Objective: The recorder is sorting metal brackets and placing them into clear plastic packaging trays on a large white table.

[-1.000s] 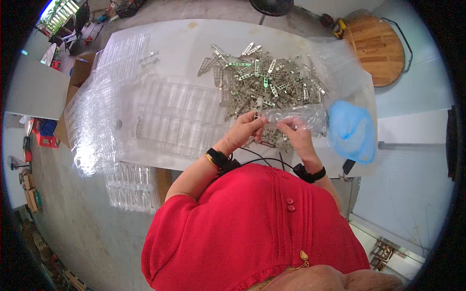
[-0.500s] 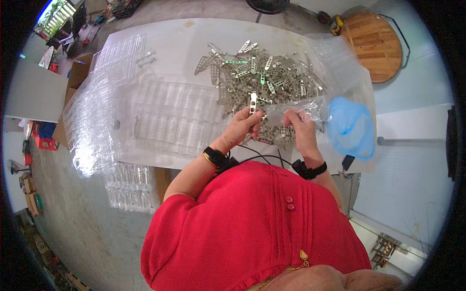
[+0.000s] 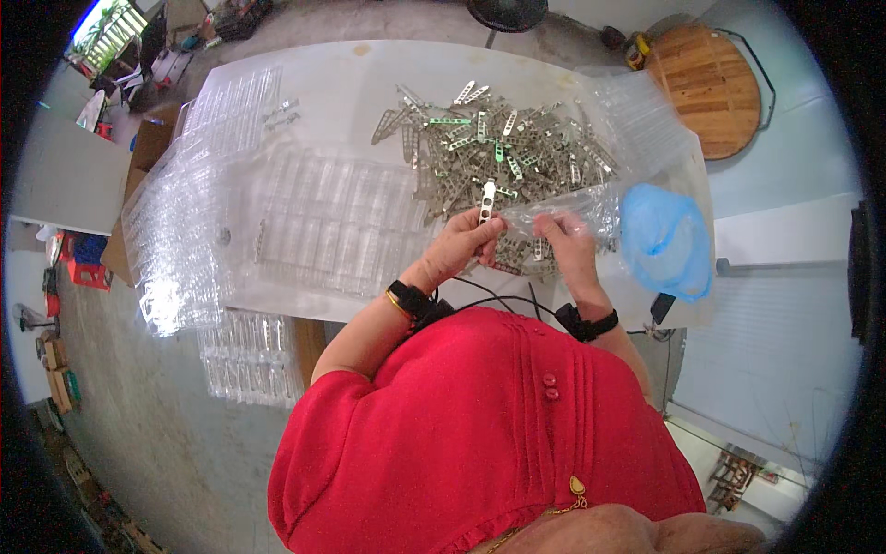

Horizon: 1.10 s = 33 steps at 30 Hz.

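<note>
Evidently, left hand (image 3: 464, 244) pinches metal strip (image 3: 487, 199), long axis pointing away; right hand (image 3: 570, 246) pinches clear bag (image 3: 595, 202), just rightward.

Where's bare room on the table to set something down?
The white table looks bare at its far middle, between loose silvery pieces and the metal pile. Crowded: the left, under clear plastic trays; the right, by the blue bag; around the left hand and right hand.

Grey flr (image 3: 175, 406), rnd wooden tabletop (image 3: 706, 92) nr pale wall (image 3: 798, 152), bright opening (image 3: 111, 30) upper L.
</note>
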{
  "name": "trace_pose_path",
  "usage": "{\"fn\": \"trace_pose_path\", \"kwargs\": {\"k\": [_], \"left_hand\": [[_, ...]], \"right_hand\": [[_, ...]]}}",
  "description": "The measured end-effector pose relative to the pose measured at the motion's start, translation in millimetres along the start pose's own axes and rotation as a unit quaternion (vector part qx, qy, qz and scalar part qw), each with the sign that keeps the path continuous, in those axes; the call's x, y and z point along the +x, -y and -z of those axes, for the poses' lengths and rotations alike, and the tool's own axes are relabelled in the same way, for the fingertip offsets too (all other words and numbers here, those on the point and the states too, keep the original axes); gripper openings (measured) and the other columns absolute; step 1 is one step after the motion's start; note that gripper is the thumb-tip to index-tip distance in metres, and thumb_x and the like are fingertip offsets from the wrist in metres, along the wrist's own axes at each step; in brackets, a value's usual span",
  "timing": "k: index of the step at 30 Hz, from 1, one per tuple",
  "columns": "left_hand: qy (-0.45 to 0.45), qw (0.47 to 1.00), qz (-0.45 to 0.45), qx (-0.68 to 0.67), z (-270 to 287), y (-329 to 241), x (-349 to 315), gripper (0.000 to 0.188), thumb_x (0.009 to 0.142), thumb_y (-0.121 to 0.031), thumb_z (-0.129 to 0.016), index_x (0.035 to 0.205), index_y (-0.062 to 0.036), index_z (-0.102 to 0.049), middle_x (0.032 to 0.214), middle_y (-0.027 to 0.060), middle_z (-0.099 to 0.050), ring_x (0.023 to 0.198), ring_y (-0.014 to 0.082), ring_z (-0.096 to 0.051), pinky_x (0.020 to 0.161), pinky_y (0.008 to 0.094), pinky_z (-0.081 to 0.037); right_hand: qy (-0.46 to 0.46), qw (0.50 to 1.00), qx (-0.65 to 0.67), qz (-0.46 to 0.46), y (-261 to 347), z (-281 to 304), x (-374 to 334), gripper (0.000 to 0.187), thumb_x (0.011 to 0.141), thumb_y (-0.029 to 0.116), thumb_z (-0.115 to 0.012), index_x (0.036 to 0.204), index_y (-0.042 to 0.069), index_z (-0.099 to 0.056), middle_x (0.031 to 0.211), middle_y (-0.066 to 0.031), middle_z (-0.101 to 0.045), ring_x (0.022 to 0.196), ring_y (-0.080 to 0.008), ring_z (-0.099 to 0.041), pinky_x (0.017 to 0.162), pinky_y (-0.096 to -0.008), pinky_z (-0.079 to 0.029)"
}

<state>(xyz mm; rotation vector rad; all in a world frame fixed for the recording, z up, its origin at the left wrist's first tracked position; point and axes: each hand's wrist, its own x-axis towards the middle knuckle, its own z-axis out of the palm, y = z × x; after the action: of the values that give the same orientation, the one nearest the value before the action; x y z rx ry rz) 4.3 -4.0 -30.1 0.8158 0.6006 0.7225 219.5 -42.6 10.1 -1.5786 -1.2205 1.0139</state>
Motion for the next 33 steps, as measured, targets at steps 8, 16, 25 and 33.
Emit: {"fn": "trace_pose_path", "kwargs": {"k": [8, 16, 25, 33], "left_hand": [[-0.024, 0.999, -0.010, 0.039, 0.4, 7.3, -1.1, 0.021, 0.101, -0.028, -0.059, 0.098, -0.0069, -0.059, 0.068, 0.0001, -0.057, 0.056, 0.0100, -0.054, 0.056, 0.0258, -0.047], [-0.028, 0.998, -0.040, 0.048, 0.8, 11.9, -1.6, 0.023, 0.100, -0.030, -0.060, 0.099, -0.0068, -0.061, 0.075, -0.0010, -0.060, 0.061, 0.0076, -0.056, 0.054, 0.0239, -0.045], [-0.025, 0.997, -0.045, 0.062, 0.5, 5.4, 1.0, 0.023, 0.102, -0.022, -0.056, 0.113, -0.0044, -0.065, 0.089, -0.0013, -0.064, 0.061, 0.0061, -0.053, 0.056, 0.0235, -0.047], [-0.006, 0.997, -0.023, 0.071, 8.9, 21.5, 8.7, 0.027, 0.100, -0.031, -0.060, 0.115, -0.0075, -0.061, 0.075, -0.0031, -0.060, 0.059, 0.0070, -0.055, 0.057, 0.0230, -0.043]], "right_hand": [[0.047, 0.998, -0.026, 0.043, 4.4, -4.2, -10.3, 0.021, 0.094, 0.020, -0.068, 0.104, 0.002, -0.069, 0.090, -0.0048, -0.070, 0.086, -0.0122, -0.063, 0.078, -0.0281, -0.051], [0.073, 0.997, -0.026, -0.014, -14.0, -1.6, -10.5, 0.025, 0.094, 0.024, -0.066, 0.103, 0.001, -0.067, 0.091, -0.0060, -0.070, 0.085, -0.0143, -0.064, 0.077, -0.0302, -0.051], [0.074, 0.993, -0.092, 0.023, -33.0, -3.8, 1.8, 0.022, 0.092, 0.022, -0.070, 0.099, 0.001, -0.067, 0.085, -0.0044, -0.068, 0.079, -0.0124, -0.063, 0.072, -0.0275, -0.050], [0.111, 0.991, -0.074, -0.012, 2.2, -2.9, -3.7, 0.026, 0.094, 0.026, -0.067, 0.099, 0.001, -0.067, 0.084, -0.0044, -0.067, 0.078, -0.0129, -0.062, 0.071, -0.0284, -0.050]]}}
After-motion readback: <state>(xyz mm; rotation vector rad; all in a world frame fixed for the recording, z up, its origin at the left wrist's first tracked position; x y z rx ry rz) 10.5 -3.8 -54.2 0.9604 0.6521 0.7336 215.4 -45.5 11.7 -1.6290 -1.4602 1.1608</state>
